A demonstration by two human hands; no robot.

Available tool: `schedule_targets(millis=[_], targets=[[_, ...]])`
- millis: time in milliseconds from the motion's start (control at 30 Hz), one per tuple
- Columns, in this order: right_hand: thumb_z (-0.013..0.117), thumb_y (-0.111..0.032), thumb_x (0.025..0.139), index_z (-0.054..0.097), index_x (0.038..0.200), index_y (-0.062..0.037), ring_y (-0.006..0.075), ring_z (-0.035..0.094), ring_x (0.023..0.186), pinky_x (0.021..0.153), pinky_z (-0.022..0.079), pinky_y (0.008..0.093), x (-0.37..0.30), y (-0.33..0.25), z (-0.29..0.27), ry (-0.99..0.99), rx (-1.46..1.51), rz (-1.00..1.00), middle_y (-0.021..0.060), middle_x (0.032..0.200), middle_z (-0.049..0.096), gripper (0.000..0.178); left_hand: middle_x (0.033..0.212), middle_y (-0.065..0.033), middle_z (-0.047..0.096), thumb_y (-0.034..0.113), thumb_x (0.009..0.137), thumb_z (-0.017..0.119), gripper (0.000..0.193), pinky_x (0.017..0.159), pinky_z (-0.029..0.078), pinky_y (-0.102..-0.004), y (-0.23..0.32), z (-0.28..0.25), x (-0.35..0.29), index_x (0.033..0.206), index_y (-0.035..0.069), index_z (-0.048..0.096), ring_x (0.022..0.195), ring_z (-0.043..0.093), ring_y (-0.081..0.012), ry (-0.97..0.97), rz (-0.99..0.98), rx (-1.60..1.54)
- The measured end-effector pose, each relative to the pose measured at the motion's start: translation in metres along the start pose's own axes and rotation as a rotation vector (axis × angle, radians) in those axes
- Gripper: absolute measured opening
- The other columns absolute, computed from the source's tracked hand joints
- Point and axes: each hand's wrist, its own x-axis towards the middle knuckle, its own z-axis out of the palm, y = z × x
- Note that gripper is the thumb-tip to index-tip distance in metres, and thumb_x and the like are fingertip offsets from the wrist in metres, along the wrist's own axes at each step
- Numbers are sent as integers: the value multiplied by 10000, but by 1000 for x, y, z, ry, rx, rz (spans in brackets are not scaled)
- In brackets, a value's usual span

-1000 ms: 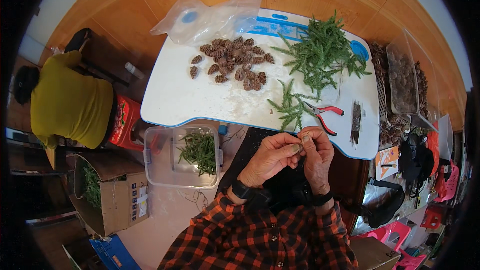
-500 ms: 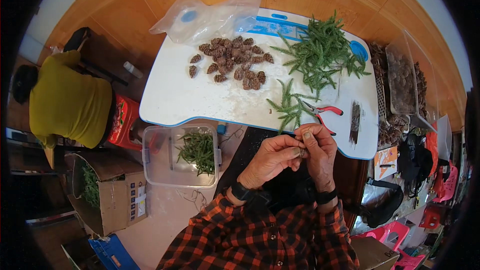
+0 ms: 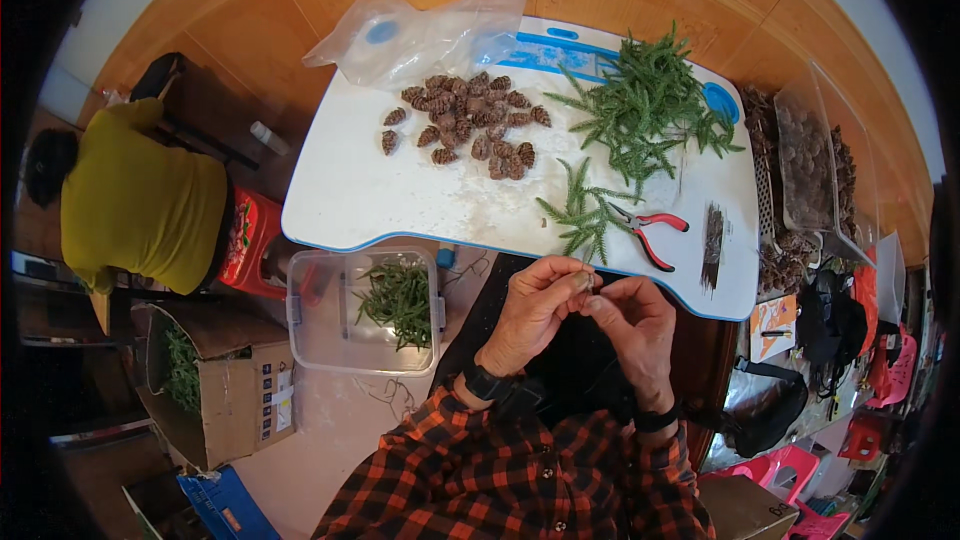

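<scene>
Close to the near edge of the white table [image 3: 350, 185], my left hand [image 3: 530, 312] and my right hand [image 3: 640, 332] meet with fingertips pinched. Between them shows a speck of something small and dark, too hidden to name. Just beyond my hands lie a few green artificial fir sprigs [image 3: 580, 215] and red-handled pliers [image 3: 660, 224], their jaws apart. To the right rests a bundle of thin dark wires [image 3: 712, 245]. A heap of brown pine cones [image 3: 465, 118] sits farther off, left of a big pile of green sprigs [image 3: 648, 105].
A clear bag [image 3: 420, 40] lies at the table's back. Below left are a clear plastic tub [image 3: 362, 365] holding sprigs and a cardboard box [image 3: 235, 390]. A person in yellow-green [image 3: 145, 200] sits at the left. Bins of pine cones [image 3: 805, 170] stand on the right.
My right hand has lowered and turned, its fingers now less upright. My left hand has risen slightly at the fingertips. The things on the table lie as before.
</scene>
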Motion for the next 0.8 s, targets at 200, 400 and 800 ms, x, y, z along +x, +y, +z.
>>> schedule_targets(millis=[200, 400, 800], targets=[[721, -51, 866, 605, 942, -3, 56, 582, 712, 627, 471, 193, -2, 9, -1, 42, -141, 56, 20, 821, 655, 148, 997, -88, 691, 54, 942, 625, 141, 662, 483, -210, -1, 1, -1, 1070, 0, 649, 750, 595, -73, 35, 33, 95], [741, -24, 839, 605, 925, 2, 49, 592, 723, 635, 482, 191, -6, 4, 7, 79, -146, 1, 14, 801, 656, 162, 1051, -115, 682, 66, 963, 593, 148, 774, 532, -248, -1, 3, -2, 1092, 8, 638, 855, 636, -117, 47, 62, 98], [690, 47, 808, 602, 884, 23, 47, 592, 628, 572, 493, 211, -5, 11, 21, 200, -473, -221, 24, 732, 655, 118, 1023, -91, 683, 61, 959, 605, 161, 803, 546, -252, -6, 3, -1, 1095, -17, 641, 878, 648, -116, 75, 131, 164]])
